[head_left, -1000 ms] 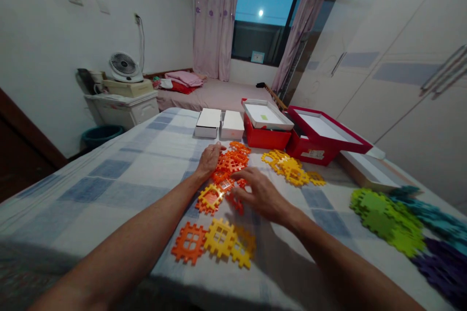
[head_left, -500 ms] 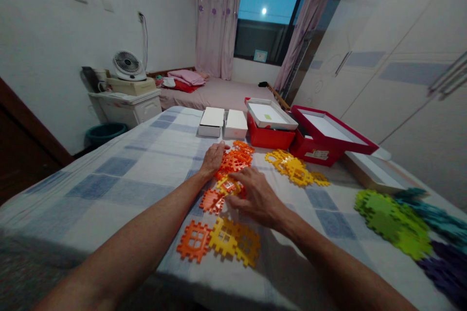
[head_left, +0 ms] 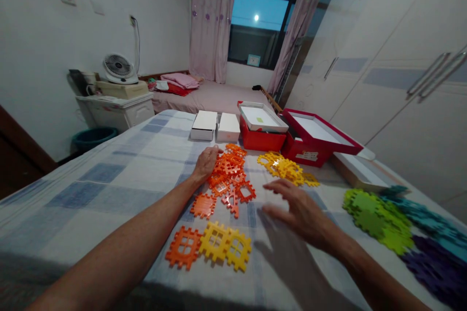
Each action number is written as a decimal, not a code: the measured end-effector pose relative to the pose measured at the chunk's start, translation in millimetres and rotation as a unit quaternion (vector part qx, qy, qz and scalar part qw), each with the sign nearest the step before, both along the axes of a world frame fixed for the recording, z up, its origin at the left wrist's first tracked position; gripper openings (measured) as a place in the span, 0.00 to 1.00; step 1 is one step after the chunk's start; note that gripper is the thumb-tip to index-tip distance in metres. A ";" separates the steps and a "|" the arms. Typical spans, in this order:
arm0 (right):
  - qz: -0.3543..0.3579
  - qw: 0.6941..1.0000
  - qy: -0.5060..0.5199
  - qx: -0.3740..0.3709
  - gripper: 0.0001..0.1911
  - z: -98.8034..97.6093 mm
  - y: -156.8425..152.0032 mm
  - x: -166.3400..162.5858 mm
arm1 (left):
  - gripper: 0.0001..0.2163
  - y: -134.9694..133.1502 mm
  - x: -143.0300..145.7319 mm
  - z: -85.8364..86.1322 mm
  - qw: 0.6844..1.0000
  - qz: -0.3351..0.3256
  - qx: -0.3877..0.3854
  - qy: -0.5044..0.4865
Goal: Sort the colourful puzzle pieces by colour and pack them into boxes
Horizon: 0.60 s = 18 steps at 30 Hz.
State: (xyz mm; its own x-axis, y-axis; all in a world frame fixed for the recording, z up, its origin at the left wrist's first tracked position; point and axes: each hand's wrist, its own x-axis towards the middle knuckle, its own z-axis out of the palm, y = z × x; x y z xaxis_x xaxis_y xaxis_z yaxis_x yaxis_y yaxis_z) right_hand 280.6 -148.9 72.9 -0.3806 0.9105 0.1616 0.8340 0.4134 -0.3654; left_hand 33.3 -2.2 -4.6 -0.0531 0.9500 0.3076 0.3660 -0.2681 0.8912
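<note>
My left hand (head_left: 206, 162) rests flat on the left edge of a pile of orange and red waffle-shaped plastic tiles (head_left: 230, 171), fingers lying on the tiles. My right hand (head_left: 297, 207) hovers just above the cloth to the right of that pile, fingers spread, holding nothing. Near me lies a joined row of one orange and two yellow tiles (head_left: 209, 246). A single orange tile (head_left: 203, 205) sits between that row and the pile.
A heap of yellow tiles (head_left: 286, 168) lies behind my right hand. Green (head_left: 372, 214), teal and purple tiles pile up at the right. Two white boxes (head_left: 215, 126) and two red boxes (head_left: 288, 133) stand at the back of the checked tablecloth (head_left: 109, 189).
My right hand has lifted off the orange pile and drawn back to the right and toward me, open. The tiles it covered now lie exposed. My left hand stays put.
</note>
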 end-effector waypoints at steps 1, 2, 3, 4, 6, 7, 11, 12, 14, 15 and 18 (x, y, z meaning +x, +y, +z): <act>0.037 0.998 0.005 -0.045 0.23 -1.0 -16.6 -15.5 | 0.25 0.1 -0.2 -0.2 1.000 0.001 0.000 -0.001; 0.057 0.996 0.000 -0.068 0.26 -2.7 -30.8 -29.8 | 0.25 0.2 -0.3 -0.3 1.000 0.002 0.001 -0.004; 0.070 0.994 -0.012 -0.085 0.28 -5.2 -42.0 -42.1 | 0.24 0.2 -0.4 -0.3 1.000 0.004 0.002 -0.007; 0.074 0.992 -0.026 -0.094 0.30 -8.7 -49.8 -52.0 | 0.24 0.1 -0.4 -0.1 1.000 0.005 0.002 -0.009; 0.067 0.992 -0.048 -0.097 0.28 -17.7 -56.3 -64.5 | 0.24 -0.4 -0.3 0.7 1.000 0.003 0.002 -0.009; 0.061 0.992 -0.052 -0.096 0.25 -22.5 -56.2 -67.7 | 0.24 -0.7 -0.2 1.3 1.000 0.001 0.000 -0.008; 0.050 0.994 -0.034 -0.093 0.19 -32.4 -50.4 -68.3 | 0.24 -1.1 0.2 2.6 1.000 0.001 -0.002 0.003; 0.053 0.994 -0.025 -0.094 0.19 -31.3 -49.3 -65.9 | 0.24 -0.9 0.3 2.5 1.000 0.003 -0.002 0.007; 0.058 0.995 -0.005 -0.086 0.19 -25.7 -46.6 -56.6 | 0.24 -0.3 0.4 1.9 1.000 0.004 -0.001 0.013; 0.054 0.996 0.003 -0.075 0.19 -21.7 -43.6 -48.8 | 0.24 0.0 0.4 1.5 1.000 0.005 -0.001 0.014; -0.002 1.000 0.005 -0.006 0.19 -9.4 -22.7 -11.9 | 0.24 0.6 0.5 0.8 1.000 0.001 0.000 0.009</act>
State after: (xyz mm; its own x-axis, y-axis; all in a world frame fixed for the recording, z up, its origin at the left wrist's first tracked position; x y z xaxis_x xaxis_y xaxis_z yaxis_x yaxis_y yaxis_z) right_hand 268.7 -171.6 63.5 -0.3760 0.9136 0.1548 0.8318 0.4064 -0.3781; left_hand 33.9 -1.6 -3.8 -0.0492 0.9496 0.3095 0.3831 -0.2682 0.8839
